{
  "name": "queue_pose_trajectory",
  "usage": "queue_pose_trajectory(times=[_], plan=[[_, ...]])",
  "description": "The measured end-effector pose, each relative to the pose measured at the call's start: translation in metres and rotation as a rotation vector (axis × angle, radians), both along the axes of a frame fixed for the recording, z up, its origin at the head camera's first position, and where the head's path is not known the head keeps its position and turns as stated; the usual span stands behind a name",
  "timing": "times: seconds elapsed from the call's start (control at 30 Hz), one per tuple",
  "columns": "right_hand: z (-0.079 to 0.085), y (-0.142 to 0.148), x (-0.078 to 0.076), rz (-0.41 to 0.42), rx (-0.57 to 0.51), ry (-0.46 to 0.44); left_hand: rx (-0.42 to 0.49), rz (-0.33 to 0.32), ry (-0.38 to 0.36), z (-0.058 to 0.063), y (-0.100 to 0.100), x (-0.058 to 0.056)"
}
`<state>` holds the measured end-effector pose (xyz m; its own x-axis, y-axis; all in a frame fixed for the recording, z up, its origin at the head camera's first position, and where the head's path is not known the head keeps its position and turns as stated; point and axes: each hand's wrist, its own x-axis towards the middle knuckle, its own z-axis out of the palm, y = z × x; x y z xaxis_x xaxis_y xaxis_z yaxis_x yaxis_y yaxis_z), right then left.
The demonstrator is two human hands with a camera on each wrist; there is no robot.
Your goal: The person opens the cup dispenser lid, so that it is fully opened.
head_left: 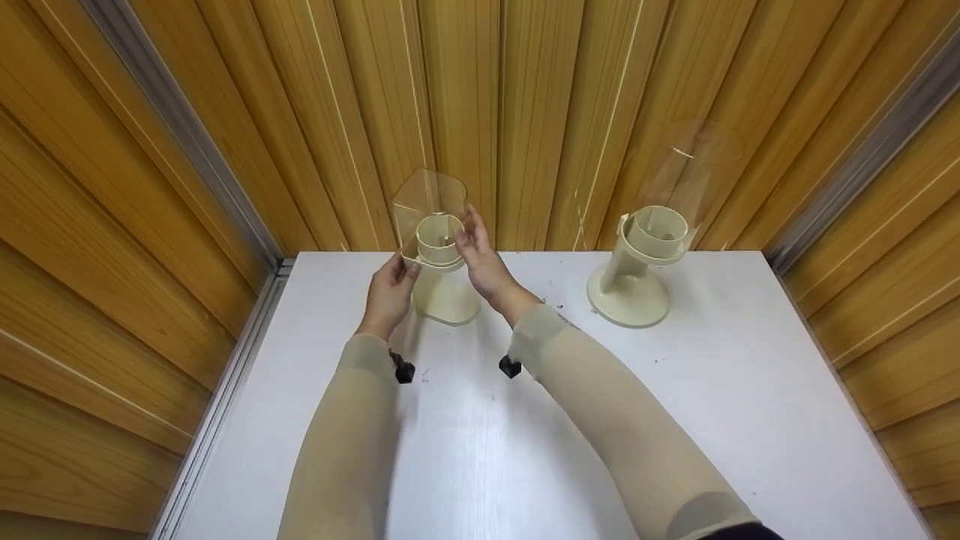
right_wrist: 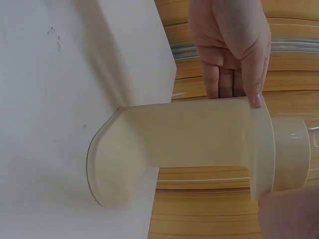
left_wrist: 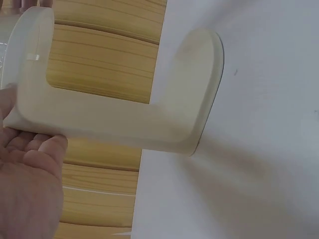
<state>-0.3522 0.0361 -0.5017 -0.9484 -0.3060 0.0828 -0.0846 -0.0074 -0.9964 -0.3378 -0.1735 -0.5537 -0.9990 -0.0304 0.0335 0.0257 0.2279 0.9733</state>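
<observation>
In the head view, a cream plastic stand point(head_left: 448, 296) stands upright near the table's back edge. Its upper end carries a round collar point(head_left: 440, 240), with a clear plastic cover point(head_left: 429, 191) rising behind and above it. My left hand point(head_left: 388, 296) grips the stand's upper left edge; the right wrist view shows its thumb on the rim and its fingers point(right_wrist: 226, 82) behind. On the opposite side, my right hand point(head_left: 487, 262) touches the collar and clear cover with fairly straight fingers. Fingertips point(left_wrist: 31, 4) show past the rim in the left wrist view.
A second cream stand point(head_left: 628, 296) with a clear tube point(head_left: 694, 161) stands at the back right of the white table point(head_left: 465, 450). Wood-patterned panels point(head_left: 536, 120) rise behind and at both sides. Grey metal rails point(head_left: 217, 405) run along the left edge.
</observation>
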Motion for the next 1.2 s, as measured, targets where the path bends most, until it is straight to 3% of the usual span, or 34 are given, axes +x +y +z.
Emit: queue_pose_trajectory(times=[0.43,0.77,1.2], plan=[[-0.01,0.006,0.0,-0.103,0.037,0.013,-0.022,0.053,-0.014,-0.006,0.015,0.008],[-0.013,0.018,0.012,-0.097,0.085,0.018,-0.014,0.093,0.037,-0.008,0.026,0.022],[-0.017,0.025,0.03,-0.116,0.074,0.035,0.018,0.135,0.017,-0.01,0.039,0.041]])
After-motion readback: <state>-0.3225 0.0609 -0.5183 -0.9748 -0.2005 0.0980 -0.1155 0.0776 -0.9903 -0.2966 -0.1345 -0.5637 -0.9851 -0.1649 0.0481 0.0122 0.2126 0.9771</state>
